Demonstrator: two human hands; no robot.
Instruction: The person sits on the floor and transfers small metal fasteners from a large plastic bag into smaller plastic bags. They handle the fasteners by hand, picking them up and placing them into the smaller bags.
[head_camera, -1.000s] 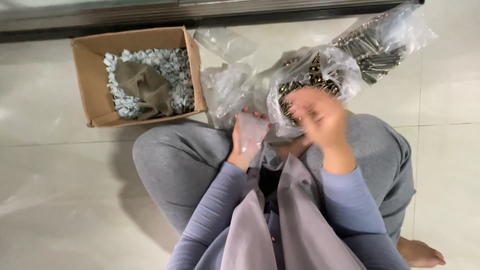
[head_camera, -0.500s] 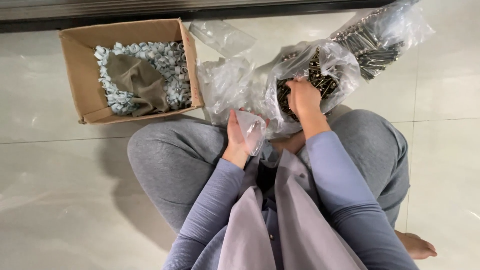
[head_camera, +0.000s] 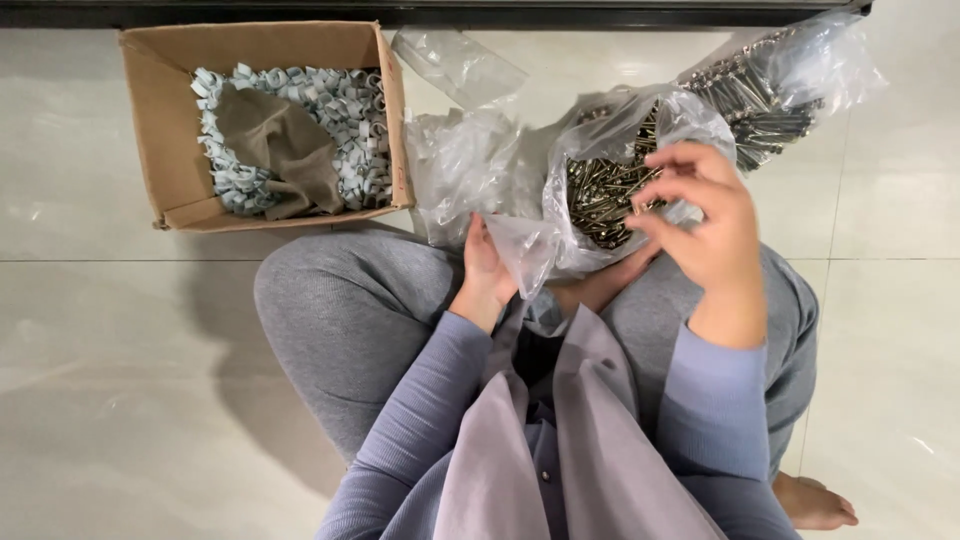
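Over lap: left hand (head_camera: 487, 268) pinching small clear bag (head_camera: 527, 248); right hand (head_camera: 700, 215) raised w/ fingers curled loosely, grip contents unclear, by open bag of screws (head_camera: 610, 190). Cardboard box (head_camera: 160, 150) nearby.

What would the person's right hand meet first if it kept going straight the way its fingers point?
Probably the open clear plastic bag of metal screws. The right hand is raised beside its mouth, fingers pointing left toward it. Depth is unclear, so it may pass just above the bag.
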